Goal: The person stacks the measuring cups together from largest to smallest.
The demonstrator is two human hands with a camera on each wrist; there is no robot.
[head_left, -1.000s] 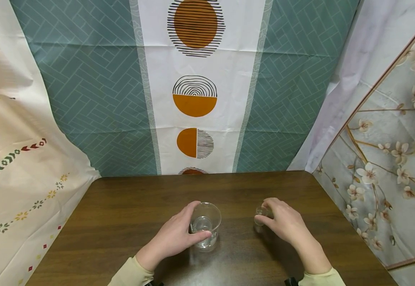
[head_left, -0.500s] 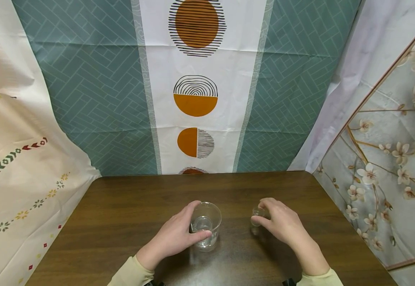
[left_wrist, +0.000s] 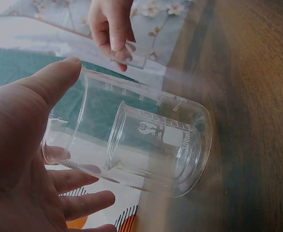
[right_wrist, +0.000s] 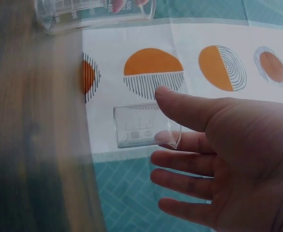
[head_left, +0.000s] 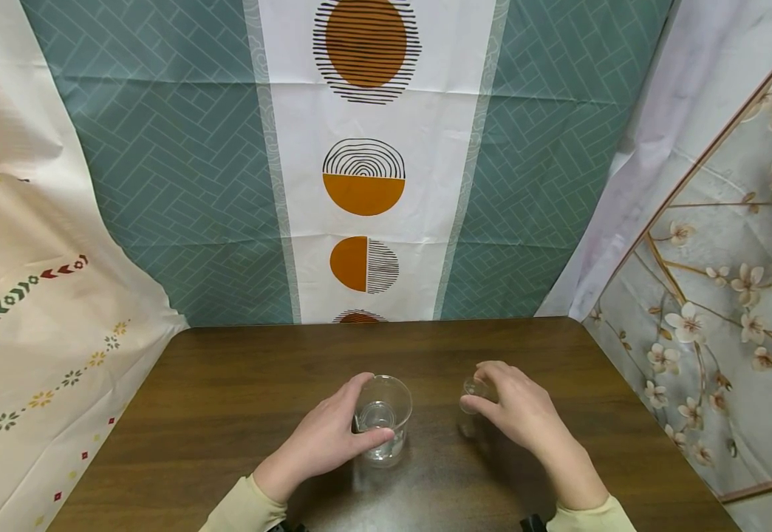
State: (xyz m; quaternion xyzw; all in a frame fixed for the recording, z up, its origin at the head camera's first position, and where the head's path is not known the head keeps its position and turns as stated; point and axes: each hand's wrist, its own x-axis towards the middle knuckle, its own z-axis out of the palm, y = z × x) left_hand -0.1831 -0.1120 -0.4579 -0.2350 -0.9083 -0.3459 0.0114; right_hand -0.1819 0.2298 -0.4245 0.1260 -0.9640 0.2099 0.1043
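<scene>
My left hand [head_left: 322, 436] grips a large clear glass beaker [head_left: 395, 443] near its rim, thumb and fingers on opposite sides, as it stands upright on the table. Nested inside the large one is a smaller glass beaker [left_wrist: 148, 140] with white markings. To the right, my right hand [head_left: 525, 406] pinches a small clear beaker [right_wrist: 139, 126] by its rim between thumb and index finger. In the right wrist view the other fingers [right_wrist: 182, 181] extend apart from the glass. This small beaker is held above the tabletop, with its reflection below it.
The dark brown wooden table [head_left: 259, 355] reaches back to a teal and white patterned curtain [head_left: 372, 222]. A cream embroidered cloth [head_left: 46, 332] hangs at the left, and a floral cloth [head_left: 711, 332] at the right.
My right hand has moved left with the small beaker, and it has risen a little. The left hand and the large beaker have stayed put.
</scene>
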